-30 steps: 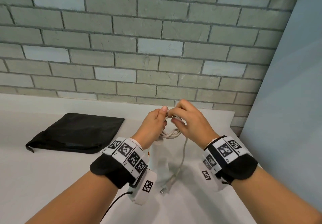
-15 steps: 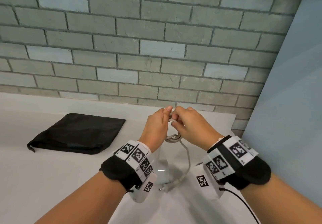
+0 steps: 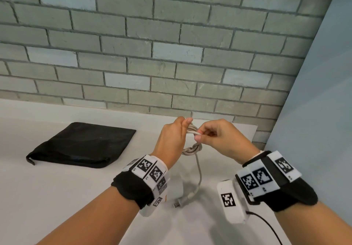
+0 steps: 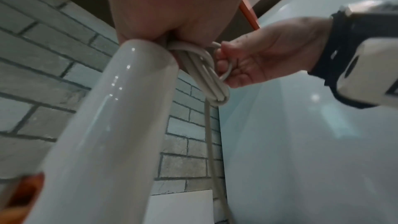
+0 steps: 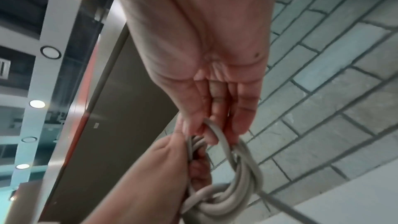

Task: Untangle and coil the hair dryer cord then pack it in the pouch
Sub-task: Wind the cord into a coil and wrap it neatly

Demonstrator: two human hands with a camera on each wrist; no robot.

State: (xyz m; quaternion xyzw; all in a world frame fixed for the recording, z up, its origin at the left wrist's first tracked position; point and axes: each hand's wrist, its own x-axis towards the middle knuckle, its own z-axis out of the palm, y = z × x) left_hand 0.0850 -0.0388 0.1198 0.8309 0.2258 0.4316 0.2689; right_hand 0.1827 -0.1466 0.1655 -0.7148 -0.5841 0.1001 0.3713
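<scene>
Your left hand [image 3: 172, 140] grips the bundled cord [image 3: 192, 148]; your right hand [image 3: 219, 140] pinches one loop between its fingertips. No legible writing shows.

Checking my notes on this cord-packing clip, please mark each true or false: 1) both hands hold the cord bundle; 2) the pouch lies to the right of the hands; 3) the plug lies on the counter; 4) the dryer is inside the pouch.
1) True: the left hand and right hand hold the cord bundle.
2) False: the pouch lies to their left.
3) True: the plug lies on the counter.
4) False: the left hand holds the dryer.
</scene>
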